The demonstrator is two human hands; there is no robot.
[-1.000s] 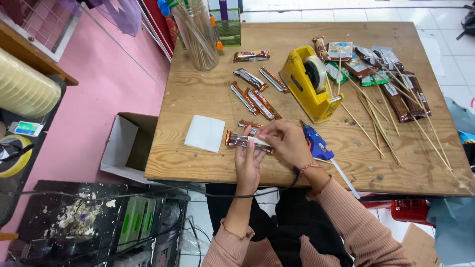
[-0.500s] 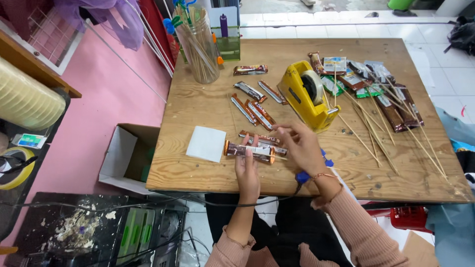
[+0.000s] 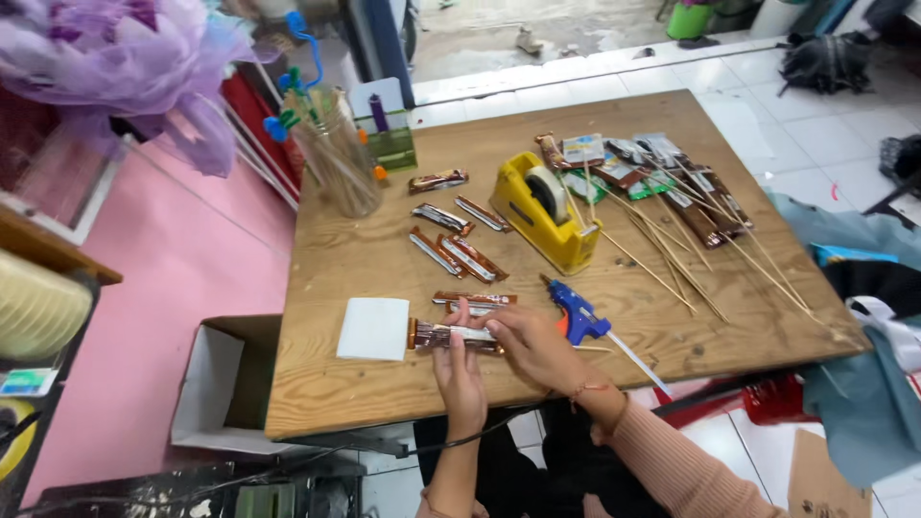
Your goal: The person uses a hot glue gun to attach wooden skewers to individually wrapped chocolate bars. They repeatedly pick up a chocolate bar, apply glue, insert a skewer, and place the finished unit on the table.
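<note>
Both hands on a wrapped snack bar at the worktop's near edge

The left hand [image 3: 459, 369] and right hand [image 3: 531, 342] pinch a brown-wrapped snack bar [image 3: 451, 335] on the wooden worktop [image 3: 384, 259]. A white card [image 3: 374, 328] lies just left, a blue glue gun [image 3: 576, 312] just right; loose bars [image 3: 456, 251], a yellow tape dispenser [image 3: 542, 211] and bamboo skewers [image 3: 691, 240] lie beyond.

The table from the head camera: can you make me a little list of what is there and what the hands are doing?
Surface: wooden table
Left hand: holds a brown-wrapped snack bar at the near edge
Right hand: on the same bar, from the right
Beside the bar: white paper square, blue glue gun
Middle: yellow tape dispenser, loose snack bars
Right side: wooden skewers
Far left corner: clear jar of sticks
</note>
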